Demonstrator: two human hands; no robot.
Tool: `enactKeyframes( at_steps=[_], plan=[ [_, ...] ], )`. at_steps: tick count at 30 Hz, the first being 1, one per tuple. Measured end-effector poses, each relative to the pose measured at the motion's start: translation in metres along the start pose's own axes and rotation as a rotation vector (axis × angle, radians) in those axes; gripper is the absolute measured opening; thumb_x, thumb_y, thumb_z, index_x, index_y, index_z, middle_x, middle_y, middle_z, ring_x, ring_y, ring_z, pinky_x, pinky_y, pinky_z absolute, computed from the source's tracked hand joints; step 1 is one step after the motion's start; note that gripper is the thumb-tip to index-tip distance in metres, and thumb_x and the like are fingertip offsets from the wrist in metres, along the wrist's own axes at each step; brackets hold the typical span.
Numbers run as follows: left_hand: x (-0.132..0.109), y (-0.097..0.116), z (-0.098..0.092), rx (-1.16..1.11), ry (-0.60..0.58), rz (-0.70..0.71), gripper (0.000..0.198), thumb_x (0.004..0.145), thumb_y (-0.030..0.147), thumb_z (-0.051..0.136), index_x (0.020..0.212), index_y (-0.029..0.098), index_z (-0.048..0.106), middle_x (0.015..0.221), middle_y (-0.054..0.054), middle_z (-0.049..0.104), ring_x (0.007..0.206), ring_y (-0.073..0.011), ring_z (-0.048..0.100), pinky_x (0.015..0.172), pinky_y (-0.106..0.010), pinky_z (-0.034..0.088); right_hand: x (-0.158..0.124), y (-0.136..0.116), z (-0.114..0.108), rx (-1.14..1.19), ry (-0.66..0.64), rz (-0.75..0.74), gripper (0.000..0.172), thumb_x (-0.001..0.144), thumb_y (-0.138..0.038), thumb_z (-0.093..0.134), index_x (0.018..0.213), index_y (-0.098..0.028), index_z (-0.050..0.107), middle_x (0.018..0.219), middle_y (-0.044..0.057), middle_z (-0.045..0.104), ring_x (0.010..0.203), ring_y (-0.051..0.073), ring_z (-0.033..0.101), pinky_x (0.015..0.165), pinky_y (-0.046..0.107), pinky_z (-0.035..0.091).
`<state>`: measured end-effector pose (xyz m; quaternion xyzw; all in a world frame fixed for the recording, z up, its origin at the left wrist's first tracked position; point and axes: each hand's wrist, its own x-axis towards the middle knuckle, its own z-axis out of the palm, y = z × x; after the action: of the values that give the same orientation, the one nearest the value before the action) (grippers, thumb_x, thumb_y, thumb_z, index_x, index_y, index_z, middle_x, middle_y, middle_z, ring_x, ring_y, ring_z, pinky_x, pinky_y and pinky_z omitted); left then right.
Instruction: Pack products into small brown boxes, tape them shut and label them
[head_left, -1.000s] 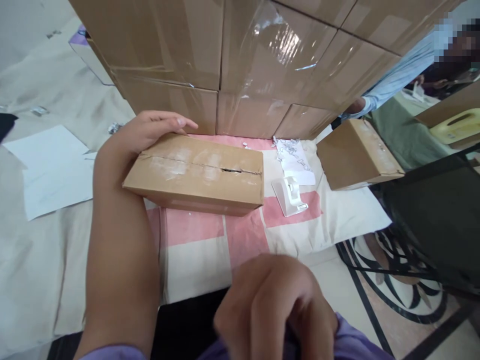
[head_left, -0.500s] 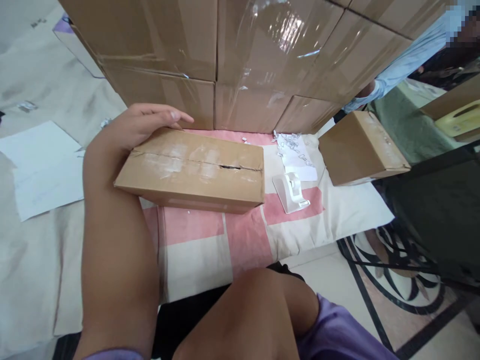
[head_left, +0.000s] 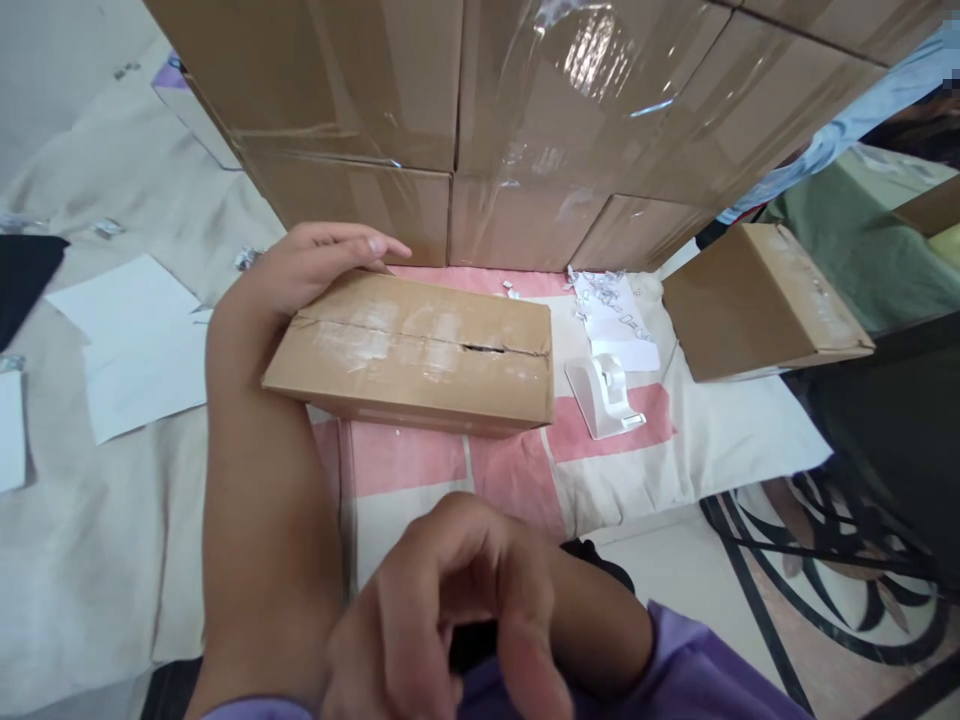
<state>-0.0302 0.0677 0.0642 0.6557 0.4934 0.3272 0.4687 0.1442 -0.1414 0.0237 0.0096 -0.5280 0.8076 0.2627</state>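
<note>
A closed cardboard box lies on the pink-and-white cloth, with whitish tape marks along its top seam and a small dark gap near the right end. My left hand rests against the far left corner of this box, fingers stretched out along its back edge. Some of those fingers are hidden behind the box. Close to the camera, below the box, my right hand is raised with bent fingers and the thumb apart; nothing shows between them. A white tape dispenser stands just right of the box.
Stacked, taped cartons rise behind the box. Paper with small scraps lies beside them. Another cardboard box stands at the right, near a dark object. White sheets lie on the left. Part of another person's blue sleeve shows.
My right hand has turned and its fingers now show, bent and apart; before, mostly its back showed. My left hand stays at the box. The view has shifted slightly.
</note>
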Motion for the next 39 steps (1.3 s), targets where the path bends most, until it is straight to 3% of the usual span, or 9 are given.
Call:
enactKeyframes(
  at_steps=[4, 9, 13, 15, 17, 28, 33, 36, 39],
  plan=[
    [0.0, 0.0, 0.0, 0.009, -0.017, -0.005, 0.049, 0.085, 0.057, 0.07, 0.112, 0.017, 0.079, 0.098, -0.007, 0.076, 0.085, -0.0192, 0.067, 0.086, -0.034, 0.048, -0.009, 0.006, -0.011, 0.172, -0.074, -0.109, 0.057, 0.076, -0.073, 0.074, 0.083, -0.02, 0.057, 0.071, 0.003, 0.063, 0.064, 0.013, 0.064, 0.063, 0.027, 0.052],
    [0.001, 0.001, 0.001, 0.003, -0.027, 0.013, 0.055, 0.079, 0.064, 0.071, 0.11, 0.018, 0.079, 0.099, -0.007, 0.076, 0.096, -0.0273, 0.07, 0.091, -0.038, 0.052, -0.036, -0.014, -0.008, 0.081, 0.114, -0.297, 0.024, 0.093, -0.036, 0.07, 0.081, -0.021, 0.055, 0.06, -0.002, 0.058, 0.052, 0.01, 0.056, 0.054, 0.023, 0.047],
    [0.0, 0.003, 0.002, 0.0, -0.018, -0.006, 0.052, 0.075, 0.061, 0.073, 0.105, 0.019, 0.08, 0.107, -0.007, 0.076, 0.105, -0.03, 0.068, 0.095, -0.038, 0.051, -0.073, -0.059, -0.014, -0.302, 0.654, -0.484, 0.017, 0.101, -0.031, 0.057, 0.085, -0.024, 0.055, 0.065, -0.004, 0.049, 0.057, 0.012, 0.05, 0.054, 0.024, 0.045],
    [0.0, 0.003, 0.003, 0.002, -0.017, -0.016, 0.05, 0.074, 0.059, 0.073, 0.104, 0.019, 0.08, 0.11, -0.007, 0.076, 0.106, -0.0303, 0.068, 0.094, -0.037, 0.05, -0.085, -0.073, -0.027, -0.645, 1.026, -0.534, 0.012, 0.102, -0.027, 0.053, 0.091, -0.024, 0.058, 0.084, 0.0, 0.055, 0.08, 0.015, 0.06, 0.071, 0.03, 0.054],
    [0.0, 0.002, 0.002, 0.009, -0.017, -0.014, 0.048, 0.075, 0.059, 0.072, 0.103, 0.021, 0.081, 0.114, -0.006, 0.076, 0.106, -0.0296, 0.068, 0.092, -0.035, 0.05, -0.087, -0.074, -0.045, -0.897, 1.187, -0.508, 0.009, 0.104, -0.027, 0.052, 0.097, -0.025, 0.058, 0.11, 0.005, 0.058, 0.114, 0.02, 0.06, 0.097, 0.042, 0.055],
    [0.005, -0.007, -0.002, 0.011, -0.068, -0.014, 0.062, 0.075, 0.071, 0.071, 0.109, 0.019, 0.079, 0.105, -0.009, 0.077, 0.09, -0.0254, 0.065, 0.074, -0.029, 0.048, -0.067, -0.039, -0.088, -0.695, 1.088, -0.547, 0.017, 0.105, -0.045, 0.047, 0.108, -0.028, 0.046, 0.152, 0.01, 0.044, 0.148, 0.024, 0.045, 0.123, 0.055, 0.036],
    [0.005, -0.008, 0.0, -0.035, -0.055, 0.002, 0.061, 0.07, 0.071, 0.074, 0.104, 0.021, 0.08, 0.094, -0.008, 0.077, 0.08, -0.0247, 0.066, 0.066, -0.028, 0.048, -0.075, -0.052, -0.089, -1.105, 0.858, -0.189, 0.114, 0.075, -0.066, 0.08, 0.158, -0.027, 0.013, 0.171, 0.02, 0.006, 0.162, 0.036, 0.007, 0.129, 0.059, 0.018],
    [0.004, -0.007, -0.001, -0.048, -0.051, 0.038, 0.053, 0.07, 0.065, 0.077, 0.098, 0.021, 0.081, 0.096, -0.008, 0.077, 0.082, -0.0257, 0.067, 0.067, -0.029, 0.05, -0.074, -0.065, -0.085, -1.301, 0.826, 0.038, 0.113, 0.067, -0.059, 0.088, 0.158, -0.028, 0.028, 0.165, 0.019, 0.012, 0.157, 0.039, 0.021, 0.126, 0.056, 0.029],
    [0.002, -0.008, 0.002, -0.081, -0.088, 0.066, 0.051, 0.072, 0.068, 0.075, 0.093, 0.022, 0.081, 0.092, -0.008, 0.076, 0.081, -0.0264, 0.067, 0.068, -0.03, 0.052, -0.073, -0.07, -0.076, -1.367, 0.828, 0.017, 0.092, 0.066, -0.056, 0.088, 0.145, -0.027, 0.051, 0.147, 0.015, 0.03, 0.143, 0.036, 0.041, 0.118, 0.052, 0.041]
  ],
)
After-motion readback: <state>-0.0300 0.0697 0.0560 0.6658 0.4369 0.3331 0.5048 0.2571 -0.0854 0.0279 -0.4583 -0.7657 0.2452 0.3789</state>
